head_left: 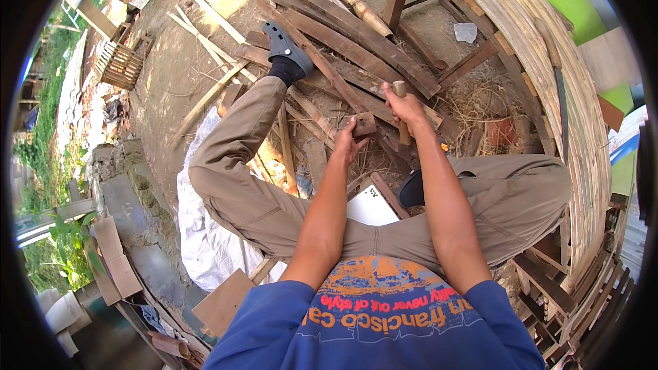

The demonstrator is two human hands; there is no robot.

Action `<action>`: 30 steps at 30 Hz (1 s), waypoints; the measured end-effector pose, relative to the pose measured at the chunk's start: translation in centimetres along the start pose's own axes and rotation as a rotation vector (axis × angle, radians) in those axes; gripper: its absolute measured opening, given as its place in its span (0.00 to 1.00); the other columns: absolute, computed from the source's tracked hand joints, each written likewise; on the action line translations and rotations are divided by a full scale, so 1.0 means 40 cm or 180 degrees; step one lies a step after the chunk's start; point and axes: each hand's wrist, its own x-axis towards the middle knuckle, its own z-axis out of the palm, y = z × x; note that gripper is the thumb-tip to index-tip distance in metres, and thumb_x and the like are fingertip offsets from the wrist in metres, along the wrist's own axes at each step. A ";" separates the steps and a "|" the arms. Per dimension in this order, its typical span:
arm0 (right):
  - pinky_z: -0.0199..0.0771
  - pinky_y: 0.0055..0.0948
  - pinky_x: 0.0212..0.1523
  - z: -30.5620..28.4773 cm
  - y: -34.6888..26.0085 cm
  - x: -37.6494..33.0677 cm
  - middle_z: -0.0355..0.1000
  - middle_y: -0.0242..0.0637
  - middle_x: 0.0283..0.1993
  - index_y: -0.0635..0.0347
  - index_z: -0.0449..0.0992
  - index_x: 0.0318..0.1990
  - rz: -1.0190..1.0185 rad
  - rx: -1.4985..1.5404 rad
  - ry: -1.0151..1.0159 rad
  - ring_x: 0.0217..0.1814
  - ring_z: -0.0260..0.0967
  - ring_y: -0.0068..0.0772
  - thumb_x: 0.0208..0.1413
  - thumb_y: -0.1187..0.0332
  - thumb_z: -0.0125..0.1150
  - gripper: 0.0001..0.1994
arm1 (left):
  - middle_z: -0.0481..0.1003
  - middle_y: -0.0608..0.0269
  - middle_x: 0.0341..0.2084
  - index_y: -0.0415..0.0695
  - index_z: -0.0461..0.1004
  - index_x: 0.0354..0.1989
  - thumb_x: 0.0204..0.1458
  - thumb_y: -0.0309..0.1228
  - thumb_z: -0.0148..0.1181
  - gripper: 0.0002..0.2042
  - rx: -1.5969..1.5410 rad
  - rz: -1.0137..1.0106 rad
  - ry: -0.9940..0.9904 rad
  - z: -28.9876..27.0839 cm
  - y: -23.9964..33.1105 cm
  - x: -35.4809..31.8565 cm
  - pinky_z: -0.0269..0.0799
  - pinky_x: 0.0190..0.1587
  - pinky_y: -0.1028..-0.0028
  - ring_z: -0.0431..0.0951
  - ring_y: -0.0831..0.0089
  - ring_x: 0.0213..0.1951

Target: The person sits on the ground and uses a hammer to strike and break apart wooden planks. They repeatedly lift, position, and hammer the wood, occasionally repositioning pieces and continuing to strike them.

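My left hand [348,142] grips a small dark wooden block [364,125], holding it upright above the ground between my legs. My right hand [404,107] is closed around a wooden handle [401,122] of a tool that points down beside the block; the tool's lower end is hidden among the planks. Both hands sit close together, the right a little farther from me. My legs in tan trousers spread to either side, the left foot in a grey clog [282,44] resting on dark planks [356,48].
Dark planks and pale bamboo strips [205,34] litter the dirt ahead. A curved woven bamboo wall [548,75] rises on the right. A white sheet [199,226] lies under my left leg. A slatted crate [122,65] stands far left.
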 end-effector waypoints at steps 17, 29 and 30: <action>0.69 0.39 0.35 0.176 -0.083 0.023 0.72 0.41 0.25 0.64 0.76 0.26 -0.0927 -0.0437 0.0498 0.31 0.70 0.37 0.54 0.36 0.62 0.33 | 0.62 0.48 0.65 0.36 0.57 0.68 0.67 0.54 0.44 0.34 -0.0331 0.0291 0.0578 -0.020 -0.160 0.164 0.62 0.64 0.56 0.64 0.54 0.64; 0.72 0.44 0.35 0.230 -0.093 0.094 0.74 0.52 0.23 0.69 0.78 0.25 -0.0957 -0.0825 0.0515 0.29 0.76 0.48 0.57 0.43 0.62 0.29 | 0.55 0.44 0.69 0.33 0.48 0.71 0.65 0.55 0.46 0.39 0.0108 0.0820 0.1053 0.053 -0.149 0.100 0.53 0.69 0.61 0.57 0.54 0.69; 0.72 0.44 0.35 0.240 -0.093 0.106 0.74 0.52 0.23 0.69 0.77 0.25 -0.1044 -0.0874 0.0549 0.28 0.76 0.48 0.57 0.44 0.62 0.29 | 0.55 0.42 0.69 0.33 0.46 0.71 0.65 0.55 0.47 0.40 0.0184 0.0817 0.1189 0.060 -0.142 0.093 0.51 0.69 0.62 0.56 0.53 0.70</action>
